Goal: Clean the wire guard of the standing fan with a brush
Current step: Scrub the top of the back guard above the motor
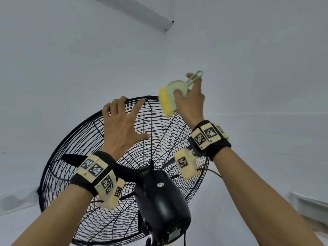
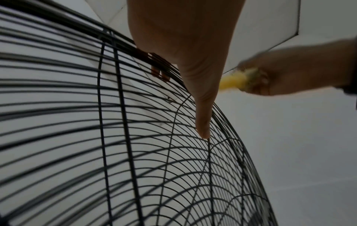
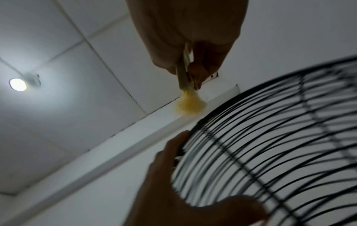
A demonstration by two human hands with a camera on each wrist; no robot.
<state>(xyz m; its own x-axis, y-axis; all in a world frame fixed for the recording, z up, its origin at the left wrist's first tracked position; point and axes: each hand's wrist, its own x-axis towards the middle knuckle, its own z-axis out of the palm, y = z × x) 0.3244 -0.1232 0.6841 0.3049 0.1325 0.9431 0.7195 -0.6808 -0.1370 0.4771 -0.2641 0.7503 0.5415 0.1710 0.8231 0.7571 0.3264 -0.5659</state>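
The standing fan's black wire guard [image 1: 85, 132] fills the middle of the head view, seen from behind, with the black motor housing [image 1: 161, 197] below. My left hand [image 1: 131, 118] holds the guard's top rim: its fingers curl over the rim and its thumb [image 2: 201, 107] lies spread across the wires [image 2: 135, 152]. My right hand [image 1: 188, 93] grips a pale green brush [image 1: 179, 86] with yellow bristles [image 1: 166, 102] at the upper right of the rim. In the right wrist view the bristles [image 3: 188, 102] sit just off the rim [image 3: 270, 137], and contact cannot be told.
A dark fan blade [image 1: 71, 158] shows inside the guard on the left. A cable [image 1: 213, 172] runs out to the right of the motor. White walls and ceiling surround the fan, with a round ceiling lamp [image 3: 18, 84] and a white box [image 1: 310, 208] at the lower right.
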